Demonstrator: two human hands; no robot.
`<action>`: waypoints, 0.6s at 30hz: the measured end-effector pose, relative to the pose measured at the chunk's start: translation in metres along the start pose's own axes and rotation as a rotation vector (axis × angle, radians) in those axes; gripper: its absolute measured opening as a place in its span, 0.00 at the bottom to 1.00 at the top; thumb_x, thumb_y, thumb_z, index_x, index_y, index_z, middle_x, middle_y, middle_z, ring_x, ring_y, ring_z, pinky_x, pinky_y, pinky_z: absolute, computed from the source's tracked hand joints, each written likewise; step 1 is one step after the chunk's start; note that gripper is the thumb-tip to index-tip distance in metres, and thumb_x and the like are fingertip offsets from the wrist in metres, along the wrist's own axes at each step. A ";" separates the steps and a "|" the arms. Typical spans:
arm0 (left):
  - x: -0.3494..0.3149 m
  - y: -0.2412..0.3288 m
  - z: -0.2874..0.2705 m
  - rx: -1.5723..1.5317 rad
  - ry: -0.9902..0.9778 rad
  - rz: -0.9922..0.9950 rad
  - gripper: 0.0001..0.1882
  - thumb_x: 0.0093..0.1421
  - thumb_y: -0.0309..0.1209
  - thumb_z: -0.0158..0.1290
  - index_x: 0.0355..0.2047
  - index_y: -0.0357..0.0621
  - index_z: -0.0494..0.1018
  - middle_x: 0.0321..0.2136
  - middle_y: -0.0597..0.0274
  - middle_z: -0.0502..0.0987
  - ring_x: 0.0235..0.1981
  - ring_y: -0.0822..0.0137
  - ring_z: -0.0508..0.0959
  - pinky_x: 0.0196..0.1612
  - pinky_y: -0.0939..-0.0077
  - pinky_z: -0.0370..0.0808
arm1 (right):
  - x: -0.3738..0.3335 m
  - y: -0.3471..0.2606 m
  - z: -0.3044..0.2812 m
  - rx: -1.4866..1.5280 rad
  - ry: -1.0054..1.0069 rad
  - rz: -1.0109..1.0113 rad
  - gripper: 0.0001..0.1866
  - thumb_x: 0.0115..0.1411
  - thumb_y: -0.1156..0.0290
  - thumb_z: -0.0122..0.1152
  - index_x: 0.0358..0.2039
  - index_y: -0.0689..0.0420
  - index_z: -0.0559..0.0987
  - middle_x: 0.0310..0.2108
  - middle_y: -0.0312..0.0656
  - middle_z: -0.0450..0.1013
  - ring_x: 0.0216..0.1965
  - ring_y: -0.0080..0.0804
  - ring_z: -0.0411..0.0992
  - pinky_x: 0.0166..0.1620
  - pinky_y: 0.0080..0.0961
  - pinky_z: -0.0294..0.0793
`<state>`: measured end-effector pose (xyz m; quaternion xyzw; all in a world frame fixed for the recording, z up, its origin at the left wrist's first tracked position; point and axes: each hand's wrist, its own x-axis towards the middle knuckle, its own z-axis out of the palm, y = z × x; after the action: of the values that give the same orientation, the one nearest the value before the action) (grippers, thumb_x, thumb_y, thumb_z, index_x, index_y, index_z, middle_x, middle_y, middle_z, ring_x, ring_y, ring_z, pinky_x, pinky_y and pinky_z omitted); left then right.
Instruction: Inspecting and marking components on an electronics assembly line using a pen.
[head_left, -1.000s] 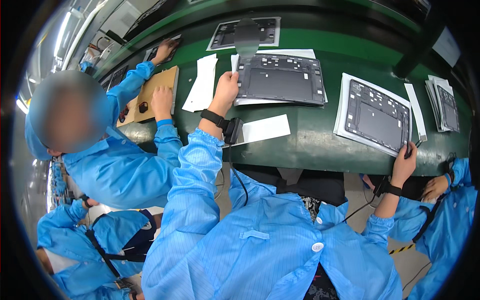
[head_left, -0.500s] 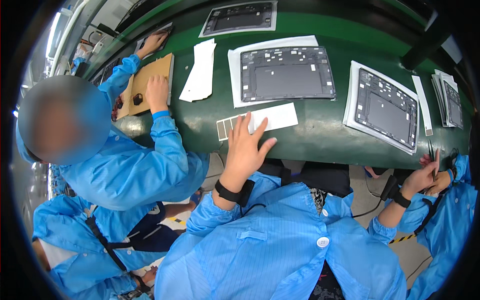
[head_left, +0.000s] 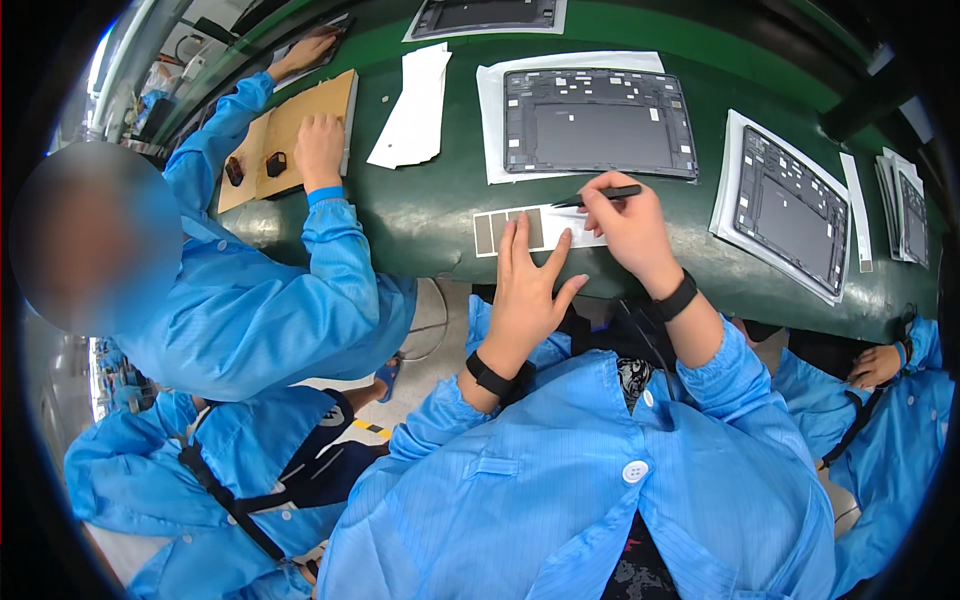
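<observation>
A white backing strip with grey rectangular stickers [head_left: 487,233] lies on the bench near its front edge. My left hand [head_left: 528,300] rests flat on it with the fingers spread, and its fingertips cover part of the strip. Above the strip's right part, my right hand [head_left: 637,232] holds black tweezers [head_left: 608,196] in a pinch, their tips pointing left. Whether the tips touch the strip I cannot tell. Just beyond, a dark tablet housing [head_left: 600,132] with small white pieces on it lies on a white sheet [head_left: 494,118].
More tablet housings [head_left: 790,212] lie on sheets to the right and at the back. A narrow white strip [head_left: 857,210] is beside the right one. White papers [head_left: 412,105] lie left. A co-worker's hand [head_left: 320,150] rests on a brown board [head_left: 330,100].
My right hand has come from the far right, with the tweezers, to above the strip. My left hand has shifted right and slightly nearer, and the view has turned a little.
</observation>
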<state>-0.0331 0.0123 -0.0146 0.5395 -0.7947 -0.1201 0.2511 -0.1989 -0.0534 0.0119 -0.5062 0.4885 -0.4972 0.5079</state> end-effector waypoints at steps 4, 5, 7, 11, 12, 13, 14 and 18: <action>0.000 -0.002 0.002 0.026 0.014 0.037 0.28 0.58 0.44 0.58 0.57 0.51 0.71 0.61 0.27 0.54 0.63 0.31 0.54 0.62 0.47 0.59 | 0.008 0.013 0.007 -0.200 -0.073 0.027 0.07 0.63 0.72 0.55 0.35 0.63 0.76 0.24 0.36 0.74 0.23 0.18 0.71 0.28 0.17 0.70; 0.000 -0.002 0.002 0.023 0.015 0.033 0.28 0.58 0.44 0.58 0.57 0.51 0.71 0.61 0.27 0.54 0.63 0.31 0.54 0.62 0.47 0.59 | 0.009 0.016 0.007 -0.203 -0.075 0.029 0.07 0.63 0.72 0.55 0.35 0.63 0.76 0.24 0.36 0.74 0.23 0.18 0.71 0.28 0.17 0.70; 0.001 -0.002 0.002 0.040 0.016 0.047 0.28 0.58 0.44 0.58 0.57 0.51 0.71 0.61 0.26 0.54 0.63 0.30 0.55 0.62 0.47 0.59 | 0.011 0.018 0.007 -0.218 -0.072 0.014 0.07 0.63 0.73 0.55 0.34 0.63 0.76 0.23 0.35 0.74 0.25 0.19 0.72 0.29 0.17 0.71; 0.001 -0.004 0.002 0.048 0.038 0.050 0.28 0.58 0.45 0.58 0.57 0.51 0.72 0.60 0.26 0.55 0.62 0.30 0.56 0.62 0.47 0.60 | 0.012 0.020 0.016 -0.174 -0.080 -0.012 0.08 0.63 0.73 0.53 0.37 0.64 0.77 0.24 0.36 0.74 0.26 0.20 0.73 0.30 0.18 0.73; 0.001 -0.004 0.002 0.054 0.037 0.051 0.28 0.57 0.45 0.58 0.57 0.51 0.72 0.60 0.26 0.56 0.62 0.30 0.56 0.61 0.48 0.60 | 0.009 0.016 0.019 -0.130 -0.078 0.024 0.08 0.63 0.74 0.53 0.38 0.64 0.77 0.23 0.37 0.74 0.25 0.21 0.73 0.31 0.19 0.74; 0.001 -0.005 0.002 0.060 0.035 0.052 0.28 0.57 0.45 0.59 0.57 0.51 0.72 0.60 0.26 0.56 0.62 0.30 0.56 0.61 0.48 0.60 | 0.008 0.012 0.021 -0.085 -0.077 0.060 0.09 0.63 0.75 0.52 0.40 0.65 0.78 0.23 0.37 0.74 0.25 0.21 0.73 0.32 0.19 0.75; 0.002 -0.005 0.002 0.058 0.037 0.050 0.28 0.57 0.45 0.59 0.57 0.51 0.72 0.60 0.26 0.56 0.62 0.30 0.56 0.61 0.48 0.60 | 0.009 0.011 0.022 -0.088 -0.079 0.060 0.09 0.63 0.75 0.52 0.40 0.65 0.78 0.23 0.37 0.74 0.25 0.21 0.73 0.32 0.19 0.75; 0.003 -0.002 -0.003 0.054 0.032 0.030 0.28 0.56 0.45 0.59 0.56 0.50 0.73 0.59 0.26 0.56 0.61 0.30 0.57 0.61 0.48 0.61 | 0.009 0.011 0.019 0.128 0.001 0.076 0.11 0.62 0.76 0.52 0.42 0.67 0.77 0.20 0.40 0.74 0.22 0.23 0.73 0.31 0.21 0.77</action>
<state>-0.0310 0.0091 -0.0123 0.5359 -0.8015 -0.0865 0.2509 -0.1792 -0.0620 0.0010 -0.4535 0.4751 -0.5080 0.5574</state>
